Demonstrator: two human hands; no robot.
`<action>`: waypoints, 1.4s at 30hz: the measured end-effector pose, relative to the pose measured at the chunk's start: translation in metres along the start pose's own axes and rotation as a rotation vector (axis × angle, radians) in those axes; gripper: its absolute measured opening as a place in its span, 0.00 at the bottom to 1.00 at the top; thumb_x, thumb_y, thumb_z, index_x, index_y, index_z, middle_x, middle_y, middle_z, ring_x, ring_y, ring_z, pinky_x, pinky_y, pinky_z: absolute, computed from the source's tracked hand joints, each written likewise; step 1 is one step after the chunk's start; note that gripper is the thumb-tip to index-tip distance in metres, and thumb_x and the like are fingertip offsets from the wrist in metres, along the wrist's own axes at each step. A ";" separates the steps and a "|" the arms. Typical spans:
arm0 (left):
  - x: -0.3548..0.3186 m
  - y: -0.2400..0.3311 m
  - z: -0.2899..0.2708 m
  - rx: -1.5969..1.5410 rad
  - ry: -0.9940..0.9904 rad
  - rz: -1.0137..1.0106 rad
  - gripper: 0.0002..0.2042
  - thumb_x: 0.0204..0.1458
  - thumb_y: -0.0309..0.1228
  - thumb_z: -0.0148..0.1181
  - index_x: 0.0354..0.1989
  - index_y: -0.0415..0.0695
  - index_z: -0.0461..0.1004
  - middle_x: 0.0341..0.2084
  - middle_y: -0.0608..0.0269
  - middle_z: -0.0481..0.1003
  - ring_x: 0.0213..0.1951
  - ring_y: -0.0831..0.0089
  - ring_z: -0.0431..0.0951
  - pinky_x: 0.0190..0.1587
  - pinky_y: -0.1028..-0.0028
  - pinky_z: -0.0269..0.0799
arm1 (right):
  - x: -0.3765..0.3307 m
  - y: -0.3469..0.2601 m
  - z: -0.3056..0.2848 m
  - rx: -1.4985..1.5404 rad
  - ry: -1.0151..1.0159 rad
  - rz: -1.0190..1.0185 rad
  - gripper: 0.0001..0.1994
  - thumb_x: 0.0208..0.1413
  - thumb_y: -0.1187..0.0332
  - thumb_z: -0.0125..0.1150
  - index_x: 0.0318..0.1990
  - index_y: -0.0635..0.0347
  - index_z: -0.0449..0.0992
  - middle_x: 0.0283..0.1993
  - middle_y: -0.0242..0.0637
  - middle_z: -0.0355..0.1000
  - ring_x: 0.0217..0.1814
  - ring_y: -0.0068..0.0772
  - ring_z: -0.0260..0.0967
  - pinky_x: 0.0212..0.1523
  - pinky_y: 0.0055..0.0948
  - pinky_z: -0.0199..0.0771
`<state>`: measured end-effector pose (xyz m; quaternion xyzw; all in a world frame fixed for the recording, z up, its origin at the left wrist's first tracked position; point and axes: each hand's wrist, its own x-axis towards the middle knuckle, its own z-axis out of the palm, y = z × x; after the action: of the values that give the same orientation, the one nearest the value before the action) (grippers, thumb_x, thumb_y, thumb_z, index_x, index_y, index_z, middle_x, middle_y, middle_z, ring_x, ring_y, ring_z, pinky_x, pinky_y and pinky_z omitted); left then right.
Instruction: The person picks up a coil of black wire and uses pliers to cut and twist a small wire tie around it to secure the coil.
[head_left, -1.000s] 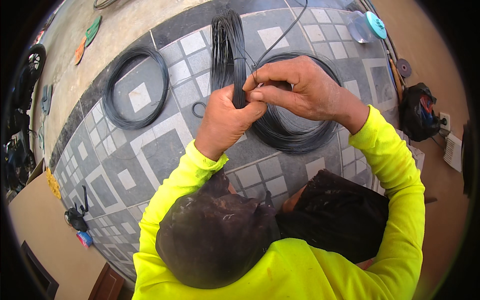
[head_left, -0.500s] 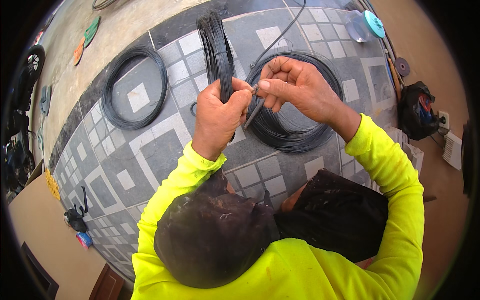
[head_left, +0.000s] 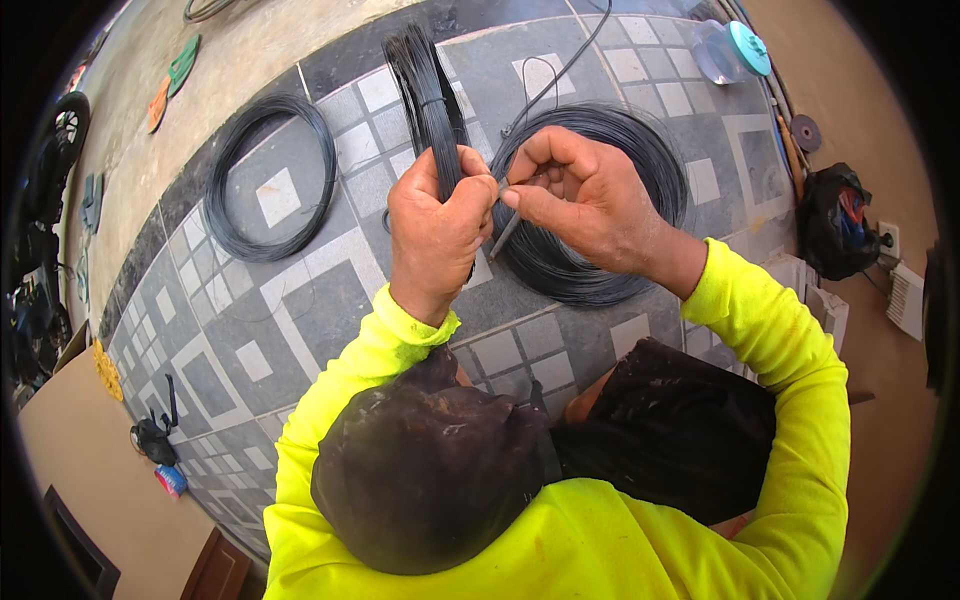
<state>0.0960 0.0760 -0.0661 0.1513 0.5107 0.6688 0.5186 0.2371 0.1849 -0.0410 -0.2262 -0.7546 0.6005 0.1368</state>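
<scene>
My left hand [head_left: 437, 225] is closed around a thick bundle of dark wire [head_left: 425, 95], which stands up above the fist and is bound partway along. My right hand [head_left: 590, 200] is closed, with thumb and forefinger pinched close against the left thumb. What lies between those fingertips is too small to make out; it may be a wire end. Just below the fingertips a thin grey rod [head_left: 507, 234] slants down. Behind my right hand a large coil of dark wire [head_left: 570, 285] lies on the tiled floor, partly covered by the hand.
A smaller wire coil [head_left: 216, 180] lies on the tiles [head_left: 300, 290] at left. A clear jar with a turquoise lid [head_left: 748, 48] stands far right, near a grinding disc [head_left: 804, 133] and a black bag [head_left: 838, 220]. Sandals [head_left: 183, 65] lie far left.
My right hand has turned and come slightly lower, its fingers curling in more at the left thumb. The top of the wire bundle has tipped a little to the left.
</scene>
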 end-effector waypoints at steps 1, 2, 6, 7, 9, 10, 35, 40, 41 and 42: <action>0.001 -0.002 0.001 0.003 0.029 0.014 0.03 0.52 0.22 0.55 0.34 0.38 0.72 0.18 0.71 0.68 0.17 0.86 0.63 0.18 0.83 0.58 | 0.001 0.001 0.000 -0.075 0.007 -0.076 0.07 0.58 0.75 0.63 0.40 0.64 0.71 0.35 0.31 0.72 0.34 0.17 0.71 0.36 0.20 0.77; 0.002 -0.002 0.002 0.009 0.060 0.031 0.03 0.52 0.22 0.55 0.34 0.38 0.72 0.19 0.71 0.68 0.17 0.86 0.64 0.18 0.82 0.58 | 0.003 0.003 -0.002 -0.149 0.014 -0.154 0.07 0.58 0.75 0.63 0.40 0.64 0.71 0.35 0.31 0.72 0.35 0.17 0.71 0.37 0.19 0.77; 0.003 0.000 0.005 0.052 0.153 0.045 0.03 0.53 0.22 0.54 0.34 0.37 0.72 0.17 0.72 0.67 0.16 0.86 0.62 0.18 0.82 0.57 | 0.007 0.012 0.007 -0.183 0.103 -0.295 0.09 0.54 0.73 0.65 0.40 0.67 0.74 0.31 0.32 0.74 0.31 0.19 0.73 0.35 0.20 0.75; 0.003 0.003 0.007 0.055 0.142 0.031 0.03 0.54 0.21 0.53 0.35 0.37 0.72 0.17 0.73 0.65 0.16 0.87 0.60 0.18 0.82 0.56 | 0.009 0.012 0.010 -0.083 0.121 -0.235 0.10 0.54 0.73 0.65 0.41 0.67 0.74 0.30 0.32 0.74 0.31 0.19 0.73 0.34 0.20 0.75; 0.002 0.005 0.007 0.064 0.120 0.002 0.03 0.55 0.21 0.53 0.35 0.37 0.71 0.17 0.73 0.64 0.15 0.87 0.58 0.17 0.82 0.54 | 0.014 0.013 0.014 0.118 0.158 -0.115 0.10 0.55 0.73 0.65 0.41 0.67 0.74 0.30 0.32 0.74 0.31 0.19 0.73 0.33 0.19 0.75; 0.000 0.005 0.005 0.069 0.108 -0.012 0.03 0.56 0.22 0.53 0.35 0.37 0.72 0.17 0.73 0.64 0.15 0.87 0.59 0.17 0.83 0.55 | 0.014 0.013 0.011 0.142 0.116 -0.072 0.10 0.55 0.73 0.65 0.42 0.66 0.75 0.30 0.32 0.75 0.31 0.19 0.73 0.33 0.19 0.75; -0.001 -0.002 -0.006 0.080 0.073 0.052 0.05 0.62 0.26 0.54 0.38 0.37 0.71 0.21 0.70 0.66 0.18 0.85 0.62 0.20 0.81 0.59 | 0.027 -0.003 -0.017 -0.894 -0.022 -0.578 0.09 0.58 0.64 0.62 0.36 0.60 0.75 0.33 0.42 0.69 0.38 0.44 0.72 0.39 0.37 0.74; -0.003 -0.005 -0.005 0.051 -0.035 0.103 0.05 0.62 0.26 0.54 0.39 0.37 0.71 0.21 0.70 0.66 0.18 0.84 0.62 0.21 0.81 0.60 | 0.022 0.003 -0.020 -0.757 0.023 -0.466 0.12 0.57 0.63 0.65 0.27 0.60 0.75 0.26 0.36 0.65 0.25 0.35 0.63 0.25 0.34 0.63; -0.003 -0.006 -0.006 0.074 -0.052 0.113 0.05 0.62 0.26 0.54 0.39 0.37 0.70 0.21 0.70 0.66 0.18 0.84 0.62 0.21 0.81 0.60 | 0.020 0.007 -0.018 -0.715 0.017 -0.417 0.12 0.58 0.63 0.65 0.26 0.60 0.74 0.26 0.36 0.64 0.24 0.35 0.62 0.25 0.34 0.61; -0.003 -0.006 -0.007 0.103 -0.033 0.110 0.05 0.61 0.27 0.55 0.38 0.37 0.70 0.21 0.70 0.67 0.18 0.84 0.63 0.20 0.81 0.61 | 0.017 0.010 -0.015 -0.673 0.012 -0.368 0.13 0.58 0.64 0.65 0.26 0.60 0.73 0.25 0.36 0.63 0.23 0.36 0.60 0.24 0.34 0.59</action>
<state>0.0957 0.0695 -0.0728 0.2166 0.5266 0.6667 0.4809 0.2315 0.2077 -0.0479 -0.1225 -0.9368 0.2832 0.1648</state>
